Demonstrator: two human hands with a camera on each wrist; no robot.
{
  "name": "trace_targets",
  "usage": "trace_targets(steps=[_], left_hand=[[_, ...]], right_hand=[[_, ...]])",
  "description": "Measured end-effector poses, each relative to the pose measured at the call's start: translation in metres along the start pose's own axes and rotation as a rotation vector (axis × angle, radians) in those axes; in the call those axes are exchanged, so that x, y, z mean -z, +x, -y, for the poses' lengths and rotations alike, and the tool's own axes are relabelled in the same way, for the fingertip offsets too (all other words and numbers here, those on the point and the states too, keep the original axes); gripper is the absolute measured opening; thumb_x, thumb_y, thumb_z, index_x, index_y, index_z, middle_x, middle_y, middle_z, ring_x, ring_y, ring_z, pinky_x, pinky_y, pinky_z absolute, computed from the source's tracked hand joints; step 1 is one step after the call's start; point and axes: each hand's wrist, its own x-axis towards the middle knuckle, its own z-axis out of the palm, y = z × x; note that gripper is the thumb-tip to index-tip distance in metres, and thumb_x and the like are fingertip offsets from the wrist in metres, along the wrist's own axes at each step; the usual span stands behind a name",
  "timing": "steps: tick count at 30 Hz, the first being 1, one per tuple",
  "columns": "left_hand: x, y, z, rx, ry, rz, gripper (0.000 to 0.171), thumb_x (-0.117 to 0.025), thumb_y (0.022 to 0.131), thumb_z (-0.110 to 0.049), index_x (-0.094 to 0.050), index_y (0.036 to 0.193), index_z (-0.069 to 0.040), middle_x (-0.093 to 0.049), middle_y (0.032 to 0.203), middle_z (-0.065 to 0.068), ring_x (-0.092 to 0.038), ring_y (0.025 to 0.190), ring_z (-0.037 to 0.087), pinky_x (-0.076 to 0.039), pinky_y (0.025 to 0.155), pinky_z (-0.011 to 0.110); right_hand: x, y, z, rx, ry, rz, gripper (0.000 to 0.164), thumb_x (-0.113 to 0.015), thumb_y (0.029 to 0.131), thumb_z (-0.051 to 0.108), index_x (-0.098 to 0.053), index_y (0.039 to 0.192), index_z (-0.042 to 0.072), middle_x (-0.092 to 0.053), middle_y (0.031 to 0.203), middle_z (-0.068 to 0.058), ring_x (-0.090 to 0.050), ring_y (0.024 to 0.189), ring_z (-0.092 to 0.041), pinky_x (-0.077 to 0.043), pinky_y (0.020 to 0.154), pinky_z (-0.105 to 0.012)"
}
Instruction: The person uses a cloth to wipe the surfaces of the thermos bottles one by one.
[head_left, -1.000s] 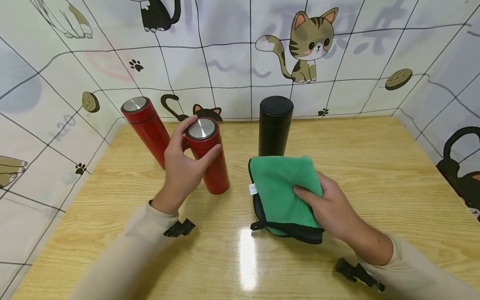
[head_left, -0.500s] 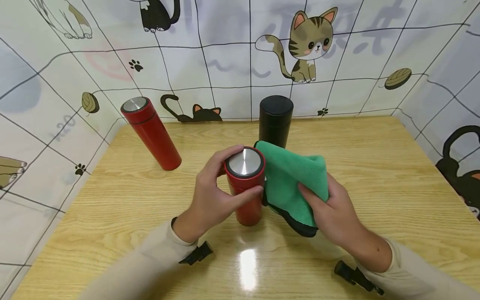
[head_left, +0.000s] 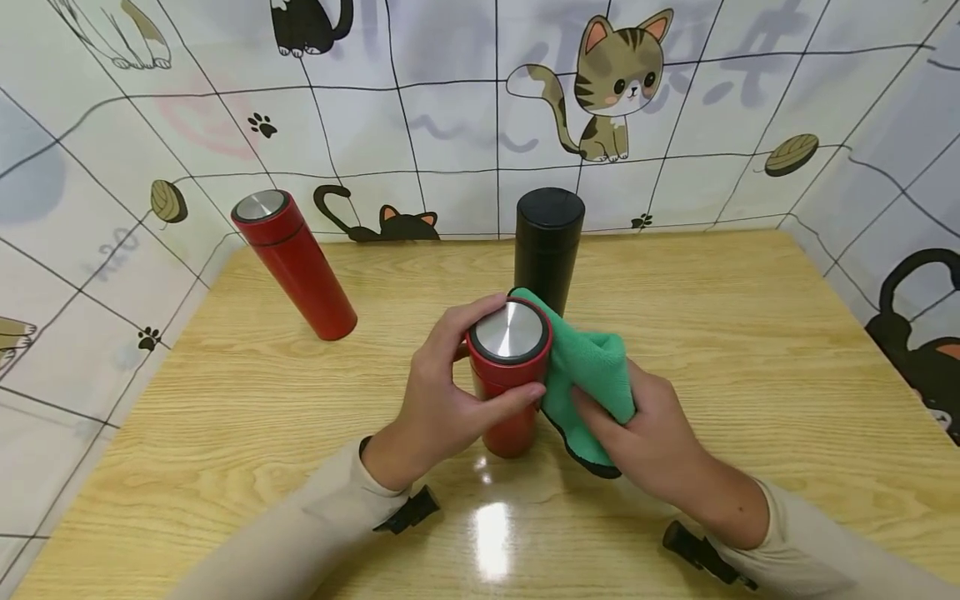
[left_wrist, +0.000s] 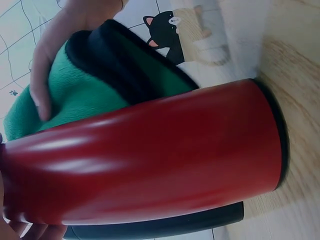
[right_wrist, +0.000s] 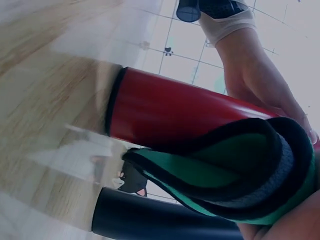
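Observation:
In the head view my left hand (head_left: 442,404) grips a red thermos flask (head_left: 498,375) near its steel-topped lid, with thumb and fingers round it. The flask is close to upright; I cannot tell whether its base touches the table. My right hand (head_left: 663,437) holds a folded green cloth (head_left: 596,375) with black edging against the flask's right side. In the left wrist view the cloth (left_wrist: 75,95) lies along the red body (left_wrist: 165,155). Seen from the right wrist, the cloth's folded edge (right_wrist: 295,160) covers part of the flask (right_wrist: 165,110).
A second red thermos flask (head_left: 300,271) stands at the back left of the wooden table (head_left: 187,467). Just behind the held flask is a black thermos flask (head_left: 549,250), its lower part covered by the cloth. A cat-patterned wall covering (head_left: 450,125) encloses the back and sides.
My left hand has brought the red thermos flask right and nearer to me, from beside the other red one to the cloth. My right hand has shifted slightly; the cloth now folds against the flask.

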Motion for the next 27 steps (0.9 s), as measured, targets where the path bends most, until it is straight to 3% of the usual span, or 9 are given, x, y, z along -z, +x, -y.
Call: trace_targets(steps=[6, 9, 15, 17, 20, 23, 27], left_hand=[[0.0002, -0.0020, 0.0016, -0.004, -0.001, -0.011, 0.079, -0.085, 0.079, -0.034, -0.047, 0.141, -0.003, -0.059, 0.131, 0.013, -0.062, 0.116, 0.023, -0.059, 0.088, 0.032], [0.0008, -0.0020, 0.0012, -0.006, -0.004, -0.014, 0.080, -0.087, 0.077, -0.029, -0.047, 0.141, -0.003, -0.059, 0.131, 0.013, -0.061, 0.116, 0.023, -0.059, 0.088, 0.032], [0.0007, -0.0004, 0.0016, 0.003, -0.015, 0.002, 0.087, -0.092, 0.068, -0.013, -0.046, 0.142, -0.003, -0.058, 0.133, 0.014, -0.060, 0.118, 0.023, -0.059, 0.090, 0.032], [0.0005, -0.0005, 0.0015, 0.001, -0.012, 0.004, 0.088, -0.092, 0.068, -0.012, -0.045, 0.142, -0.002, -0.058, 0.133, 0.014, -0.060, 0.118, 0.024, -0.059, 0.090, 0.032], [0.0000, -0.0011, 0.0015, -0.003, -0.004, 0.003, 0.088, -0.091, 0.069, -0.013, -0.045, 0.142, -0.002, -0.057, 0.133, 0.015, -0.060, 0.118, 0.025, -0.059, 0.089, 0.033], [0.0001, -0.0013, 0.0011, -0.011, 0.004, 0.004, 0.087, -0.091, 0.070, -0.014, -0.044, 0.142, -0.002, -0.057, 0.133, 0.015, -0.061, 0.117, 0.026, -0.059, 0.089, 0.033], [0.0007, -0.0018, 0.0010, -0.017, 0.013, 0.009, 0.087, -0.091, 0.071, -0.014, -0.043, 0.142, -0.002, -0.056, 0.132, 0.016, -0.060, 0.117, 0.027, -0.059, 0.089, 0.034]], right_hand=[[-0.0015, 0.0026, -0.0063, 0.013, -0.069, 0.118, 0.036, -0.063, 0.094, 0.000, -0.060, 0.130, 0.002, -0.073, 0.110, -0.009, -0.066, 0.085, -0.005, -0.058, 0.076, -0.024], [-0.0015, 0.0013, -0.0059, 0.056, -0.046, 0.072, 0.039, -0.061, 0.093, -0.005, -0.060, 0.131, 0.003, -0.074, 0.108, -0.008, -0.066, 0.083, -0.002, -0.058, 0.074, -0.022], [-0.0004, 0.0004, -0.0004, 0.158, 0.073, -0.043, 0.054, -0.060, 0.089, -0.015, -0.058, 0.138, 0.005, -0.070, 0.124, -0.003, -0.068, 0.104, -0.001, -0.056, 0.085, -0.016], [0.0001, 0.0007, -0.0003, 0.140, 0.069, -0.015, 0.051, -0.059, 0.090, -0.013, -0.058, 0.138, 0.005, -0.071, 0.120, -0.003, -0.068, 0.098, -0.001, -0.057, 0.082, -0.017], [0.0011, 0.0018, -0.0019, 0.063, 0.016, 0.092, 0.046, -0.058, 0.095, -0.005, -0.055, 0.140, 0.006, -0.071, 0.118, -0.006, -0.067, 0.090, -0.003, -0.057, 0.080, -0.019], [0.0021, 0.0036, -0.0035, 0.017, -0.044, 0.168, 0.045, -0.056, 0.098, 0.000, -0.053, 0.142, 0.006, -0.070, 0.121, -0.010, -0.067, 0.090, -0.006, -0.057, 0.081, -0.022], [0.0020, 0.0025, -0.0020, 0.045, -0.050, 0.103, 0.045, -0.058, 0.096, -0.003, -0.055, 0.140, 0.005, -0.070, 0.121, -0.012, -0.068, 0.093, -0.004, -0.057, 0.081, -0.020]])
